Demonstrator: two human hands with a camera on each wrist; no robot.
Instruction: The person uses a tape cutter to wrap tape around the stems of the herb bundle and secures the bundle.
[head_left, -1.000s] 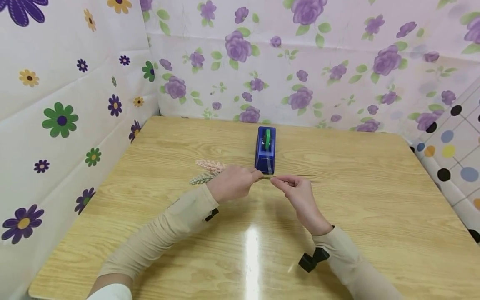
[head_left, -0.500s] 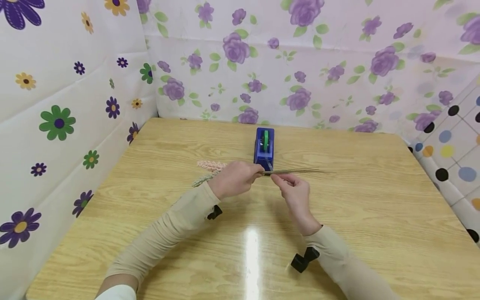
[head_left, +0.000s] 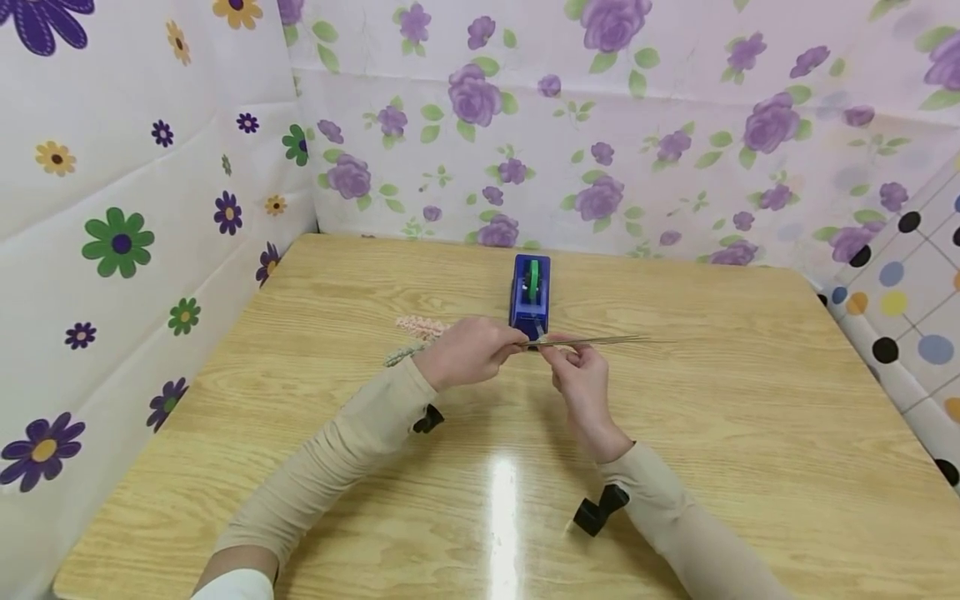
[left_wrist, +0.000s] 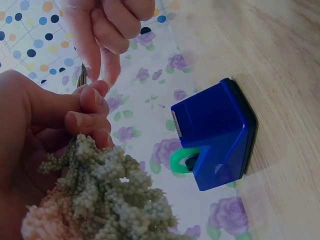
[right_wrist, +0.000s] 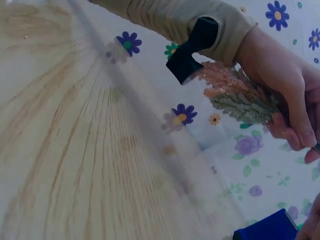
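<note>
Gripping the bundle of thin stems [head_left: 611, 340], the left hand [head_left: 471, 352] has its fingers curled snugly round them, with a pink flower spray [head_left: 416, 327] and a grey-green flower spray [left_wrist: 117, 190] poking out on its left side. The right hand [head_left: 587, 387] pinches the stems between thumb and forefinger, just beside the left fingertips, its other fingers bent; whether it also has hold of tape is too small to tell. The stems run nearly level above the worktop [head_left: 750, 417], their bare ends reaching out to the right beyond the right hand. Just behind the fingertips, a blue tape dispenser [left_wrist: 220, 120] stands upright on the worktop, carrying a green roll [left_wrist: 179, 161]; a pale strip shows at its near end, close to the stems. Beige sleeves [head_left: 322, 467] cover both forearms, and flowered cloth [head_left: 555, 150] hangs behind the worktop.
</note>
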